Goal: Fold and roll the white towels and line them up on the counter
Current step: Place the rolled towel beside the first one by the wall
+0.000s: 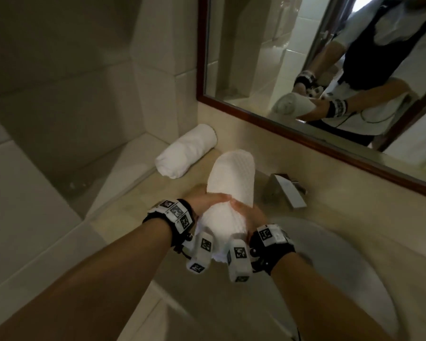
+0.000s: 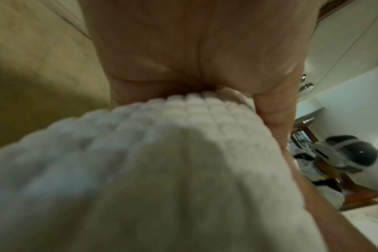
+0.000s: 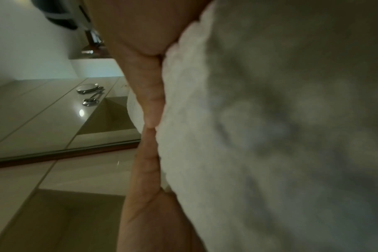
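Note:
Both hands hold a rolled white waffle-textured towel (image 1: 229, 185) above the beige counter (image 1: 138, 205), its far end pointing toward the mirror. My left hand (image 1: 210, 200) wraps the roll from the left and my right hand (image 1: 249, 212) from the right, near its close end. The left wrist view shows the palm (image 2: 183, 51) pressed on the towel (image 2: 140, 170). In the right wrist view my fingers (image 3: 151, 102) lie along the towel (image 3: 270, 136). A second rolled white towel (image 1: 186, 151) lies on the counter to the left, near the wall corner.
A chrome faucet (image 1: 287, 190) stands right of the held roll, and a white sink basin (image 1: 342, 262) lies below it. A wood-framed mirror (image 1: 305, 134) runs along the back wall. Tiled walls (image 1: 84, 82) close in the left side.

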